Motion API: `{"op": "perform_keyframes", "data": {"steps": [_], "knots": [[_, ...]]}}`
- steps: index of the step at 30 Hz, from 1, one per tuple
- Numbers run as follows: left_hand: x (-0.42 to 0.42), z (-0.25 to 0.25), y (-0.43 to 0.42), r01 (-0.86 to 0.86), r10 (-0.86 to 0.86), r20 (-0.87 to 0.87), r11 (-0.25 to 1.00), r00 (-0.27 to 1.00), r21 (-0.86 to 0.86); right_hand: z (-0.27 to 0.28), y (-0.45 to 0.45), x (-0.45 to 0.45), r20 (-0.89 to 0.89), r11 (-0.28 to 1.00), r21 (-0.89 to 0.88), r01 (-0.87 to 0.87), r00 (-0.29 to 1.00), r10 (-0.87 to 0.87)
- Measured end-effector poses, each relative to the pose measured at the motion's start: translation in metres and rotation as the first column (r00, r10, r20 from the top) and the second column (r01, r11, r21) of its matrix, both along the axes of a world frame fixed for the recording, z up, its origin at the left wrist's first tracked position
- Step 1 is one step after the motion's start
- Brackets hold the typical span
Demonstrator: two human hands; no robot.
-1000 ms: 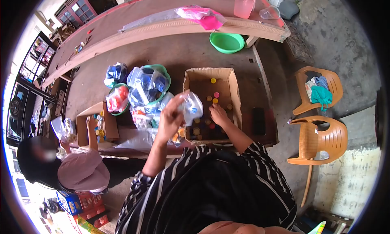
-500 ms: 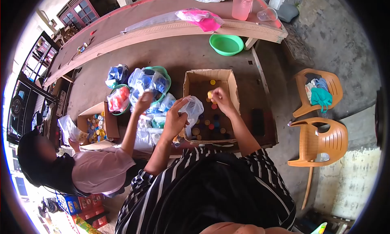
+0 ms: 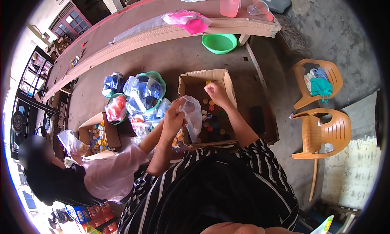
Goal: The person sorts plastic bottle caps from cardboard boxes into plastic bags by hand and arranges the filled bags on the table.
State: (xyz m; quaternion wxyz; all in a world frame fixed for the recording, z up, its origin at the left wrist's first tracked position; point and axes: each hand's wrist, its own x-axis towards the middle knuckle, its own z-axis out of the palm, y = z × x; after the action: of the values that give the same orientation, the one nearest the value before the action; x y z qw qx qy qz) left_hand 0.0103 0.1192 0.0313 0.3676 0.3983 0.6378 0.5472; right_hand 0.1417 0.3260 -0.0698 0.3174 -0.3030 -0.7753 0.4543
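Note:
My left hand [image 3: 174, 121] is closed on the upper edge of a clear plastic bag [image 3: 193, 118], which hangs at the left side of an open cardboard box [image 3: 230, 88]. Over the far part of that box, my right hand [image 3: 217, 94] has its fingers curled together. Whatever may be inside them is hidden. A yellow bottle cap [image 3: 208, 83] lies just beyond its fingertips. Several more bottle caps [image 3: 211, 108], in red, orange, white and dark colours, are scattered on the box's floor.
A co-worker [image 3: 109, 173] at my left holds a plastic bag [image 3: 73, 142] beside a smaller box of caps [image 3: 97, 138]. Filled bags [image 3: 142, 92] crowd a green basin left of my box. Beyond are an empty-looking green basin [image 3: 219, 44] and a raised table ledge [image 3: 227, 25].
A yellowish cap visible in my right fingertips before no longer shows; that hand is now more curled. The co-worker's raised hand has dropped behind my left forearm. The view has shifted slightly.

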Motion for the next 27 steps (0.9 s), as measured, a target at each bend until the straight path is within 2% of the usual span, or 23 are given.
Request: {"op": "perform_keyframes", "data": {"steps": [2, 5, 7, 9, 11, 12, 15, 17, 19, 22, 27], "knots": [[-0.005, -0.003, -0.001, -0.023, 0.023, -0.009, 1.0, 1.0, -0.012, -0.067, 0.02, -0.004, 0.123, 0.987, 0.146, -0.062, 0.991, 0.044], [-0.009, -0.001, -0.003, -0.058, 0.058, 0.056, 0.998, 0.997, -0.011, -0.076, 0.003, -0.003, 0.256, 0.992, 0.003, -0.128, 0.959, 0.123], [-0.014, -0.002, -0.006, -0.055, 0.063, 0.15, 0.997, 0.987, -0.057, -0.08, -0.008, -0.005, 0.183, 0.907, -0.281, -0.314, 0.91, 0.372], [-0.018, -0.005, -0.005, -0.074, 0.085, 0.239, 0.996, 0.967, -0.054, -0.082, -0.026, -0.005, 0.058, 0.747, -0.474, -0.466, 0.831, 0.554], [-0.023, -0.004, -0.002, -0.07, 0.078, 0.365, 0.997, 0.928, -0.036, -0.081, -0.038, -0.006, -0.04, 0.647, -0.522, -0.556, 0.773, 0.633], [-0.025, -0.005, -0.001, -0.071, 0.074, 0.394, 0.997, 0.916, -0.023, -0.074, -0.044, -0.003, -0.058, 0.631, -0.543, -0.554, 0.774, 0.63], [-0.033, 0.0, 0.003, -0.11, 0.09, 0.445, 0.994, 0.891, 0.02, -0.066, -0.039, 0.001, -0.204, 0.359, -0.739, -0.57, 0.697, 0.687], [-0.038, 0.0, 0.004, -0.178, 0.148, 0.471, 0.984, 0.869, 0.018, -0.054, -0.039, 0.009, -0.253, 0.331, -0.783, -0.527, 0.756, 0.604], [-0.038, 0.004, 0.005, -0.256, 0.215, 0.478, 0.966, 0.852, 0.023, -0.047, -0.039, 0.014, -0.33, 0.248, -0.835, -0.492, 0.807, 0.49], [-0.041, -0.003, 0.004, -0.281, 0.228, 0.494, 0.959, 0.839, 0.035, -0.036, -0.043, 0.02, -0.422, 0.078, -0.863, -0.498, 0.799, 0.429], [-0.04, -0.008, 0.005, -0.286, 0.214, 0.492, 0.955, 0.844, 0.076, -0.003, -0.071, 0.032, -0.31, 0.373, -0.678, -0.633, 0.707, 0.635]]}}
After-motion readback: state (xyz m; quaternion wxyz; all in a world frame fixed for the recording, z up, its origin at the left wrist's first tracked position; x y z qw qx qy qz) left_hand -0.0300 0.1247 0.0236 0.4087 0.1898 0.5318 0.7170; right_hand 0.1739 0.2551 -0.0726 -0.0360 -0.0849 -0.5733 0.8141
